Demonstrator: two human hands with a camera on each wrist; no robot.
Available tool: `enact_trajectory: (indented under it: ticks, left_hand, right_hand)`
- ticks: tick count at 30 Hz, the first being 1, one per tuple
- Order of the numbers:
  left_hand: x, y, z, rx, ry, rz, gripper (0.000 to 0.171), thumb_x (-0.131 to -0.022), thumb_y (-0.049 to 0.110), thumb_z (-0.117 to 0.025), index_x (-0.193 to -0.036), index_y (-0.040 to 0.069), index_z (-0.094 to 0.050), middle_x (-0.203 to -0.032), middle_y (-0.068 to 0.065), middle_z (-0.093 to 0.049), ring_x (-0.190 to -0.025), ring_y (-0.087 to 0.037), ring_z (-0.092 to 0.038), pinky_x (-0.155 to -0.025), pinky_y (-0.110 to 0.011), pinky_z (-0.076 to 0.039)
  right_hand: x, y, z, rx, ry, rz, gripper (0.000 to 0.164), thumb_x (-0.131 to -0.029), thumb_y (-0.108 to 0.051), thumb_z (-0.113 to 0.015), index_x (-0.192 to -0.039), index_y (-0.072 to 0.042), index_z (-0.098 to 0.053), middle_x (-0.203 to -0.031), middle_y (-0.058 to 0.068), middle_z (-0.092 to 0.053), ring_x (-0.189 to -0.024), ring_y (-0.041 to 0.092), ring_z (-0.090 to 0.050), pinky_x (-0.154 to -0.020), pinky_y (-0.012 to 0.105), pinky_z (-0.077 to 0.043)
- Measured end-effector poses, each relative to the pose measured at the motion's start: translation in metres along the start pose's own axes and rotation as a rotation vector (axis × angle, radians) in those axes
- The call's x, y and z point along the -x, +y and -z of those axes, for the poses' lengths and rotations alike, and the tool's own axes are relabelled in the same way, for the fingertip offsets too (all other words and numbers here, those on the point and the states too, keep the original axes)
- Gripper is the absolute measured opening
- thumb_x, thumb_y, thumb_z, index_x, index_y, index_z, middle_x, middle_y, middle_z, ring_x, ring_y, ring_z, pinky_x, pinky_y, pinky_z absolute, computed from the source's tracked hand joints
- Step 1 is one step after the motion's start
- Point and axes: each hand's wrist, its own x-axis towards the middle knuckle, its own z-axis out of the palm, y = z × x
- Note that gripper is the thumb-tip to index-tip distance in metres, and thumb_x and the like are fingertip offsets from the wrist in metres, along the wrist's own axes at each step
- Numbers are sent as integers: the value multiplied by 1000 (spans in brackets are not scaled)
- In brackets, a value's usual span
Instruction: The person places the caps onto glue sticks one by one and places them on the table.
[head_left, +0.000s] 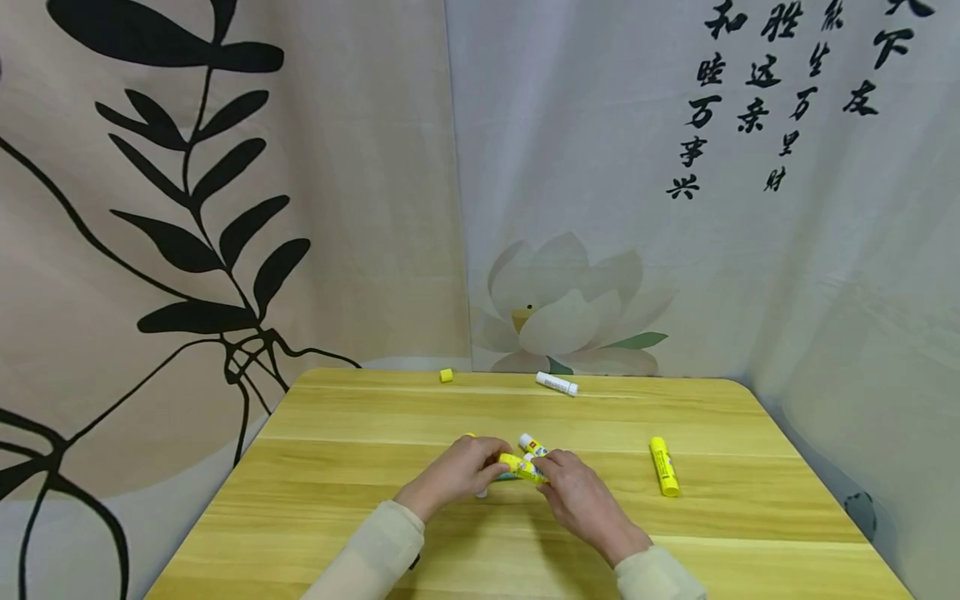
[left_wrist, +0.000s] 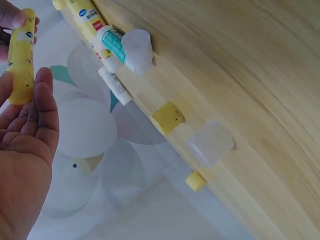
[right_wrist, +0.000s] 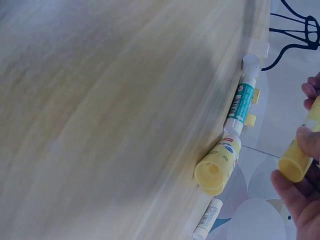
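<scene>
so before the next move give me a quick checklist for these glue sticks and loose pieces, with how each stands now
1. Held yellow tube gripped: ok, the left hand and right hand both hold it.
2. Held yellow tube capped: cannot tell, fingers cover parts of it.
3. Loose caps gathered: not ok, the dotted yellow cap and whitish cap lie apart on the table.
4. Small yellow piece away from the edge: not ok, it sits near the far edge.
5. Yellow glue stick at the right clear of both hands: ok.
</scene>
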Motion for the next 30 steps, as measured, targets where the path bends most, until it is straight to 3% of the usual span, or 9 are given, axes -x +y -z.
enact_trajectory:
  ticks: [5, 17, 30]
  left_hand:
    - [0, -2, -1, -25, -17, 30, 16, -97, 16, -66, -109, 5, -69, -77, 10, -60, -60, 1, -49, -56, -18, -46]
    - [3, -3, 2, -91, -29, 32, 19, -95, 20, -69, -108, 7, -71, -83, 11, -64, -67, 1, -54, -61, -17, -48]
    - [3, -4, -2, -133, -55, 17, 21, -95, 21, -69, -111, 8, -70, -88, 8, -67, -72, 3, -56, -65, -17, -49]
  right_hand:
    - [-1, 0, -3, -7, -13, 12, 35, -80, -3, -81, -113, -1, -68, -104, 6, -66, -93, 20, -63, -80, 36, -56]
    - [-1, 1, -7, -37, -28, -11, 38, -79, -4, -81, -114, 0, -68, -106, 10, -68, -95, 22, -65, -82, 39, -56]
    - [-3, 1, -3, -52, -148, -127, 32, -82, -11, -79, -111, -3, -69, -105, 7, -67, -90, 18, -63, -77, 37, -56]
